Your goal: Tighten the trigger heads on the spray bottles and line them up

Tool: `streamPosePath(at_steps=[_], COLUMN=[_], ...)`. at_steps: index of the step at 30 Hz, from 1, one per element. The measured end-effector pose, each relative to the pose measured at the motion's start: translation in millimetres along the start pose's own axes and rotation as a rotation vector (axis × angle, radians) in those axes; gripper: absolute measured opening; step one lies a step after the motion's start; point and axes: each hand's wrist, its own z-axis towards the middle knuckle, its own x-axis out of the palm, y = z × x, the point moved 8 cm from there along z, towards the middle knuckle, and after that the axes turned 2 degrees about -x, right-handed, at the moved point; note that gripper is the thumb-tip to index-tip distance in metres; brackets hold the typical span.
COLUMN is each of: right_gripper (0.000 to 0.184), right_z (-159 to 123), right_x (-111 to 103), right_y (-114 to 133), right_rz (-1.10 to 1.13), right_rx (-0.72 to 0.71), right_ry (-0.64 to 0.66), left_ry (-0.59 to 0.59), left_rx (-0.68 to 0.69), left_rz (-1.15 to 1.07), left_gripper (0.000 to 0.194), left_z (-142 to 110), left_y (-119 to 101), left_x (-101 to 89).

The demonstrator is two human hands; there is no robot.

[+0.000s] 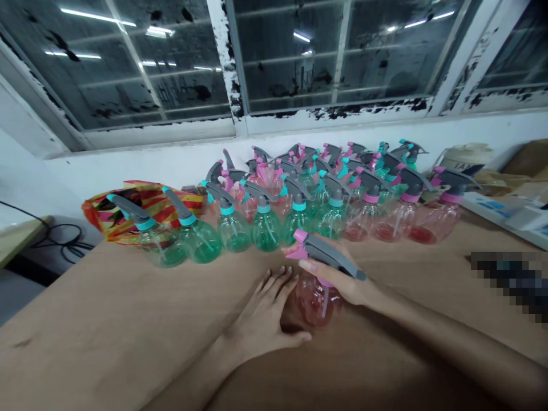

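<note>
A pink-tinted clear spray bottle [314, 302] with a grey and pink spray head stands upright on the table in front of me. My right hand [338, 271] is wrapped around its neck from the right, just under the spray head. On the bottle's left side, my left hand [268, 317] is open, fingers stretched forward and thumb spread apart; whether it touches the bottle I cannot tell. Beyond both hands runs a front row of spray bottles, green ones such as this green spray bottle [266, 231] at left and middle, and pink ones like this pink spray bottle [394, 220] at right.
More spray bottles crowd behind the front row, against the white wall. A red and yellow plastic bag [180, 202] lies at the left, with a black cable [71, 240] beyond the table [98, 319]. At right are a white tray-like object [492, 214] and a blurred-out dark item [514, 282].
</note>
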Motion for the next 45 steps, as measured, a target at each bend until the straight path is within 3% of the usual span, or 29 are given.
streamPosePath(at_steps=[5, 26, 35, 45], right_gripper=[0.024, 0.019, 0.010, 0.017], right_z=[-5.7, -3.0, -7.8, -7.4], right_x=[-7.6, 1.2, -1.5, -3.1], right_y=[-7.4, -0.4, -2.8, 1.9], right_rz=[-0.008, -0.031, -0.024, -0.097], right_rx=[0.025, 0.004, 0.034, -0.014], right_ry=[-0.070, -0.023, -0.070, -0.092], left_ry=[0.000, -0.014, -0.022, -0.024], left_rx=[0.010, 0.037, 0.079, 0.071], left_rz=[0.012, -0.009, 0.011, 0.004], left_gripper=[0.084, 0.076, 0.077, 0.075], left_z=[-1.9, -1.2, -3.2, -3.0], left_y=[1.7, -1.7, -1.3, -1.2], left_x=[5.0, 0.5, 1.0, 2.3])
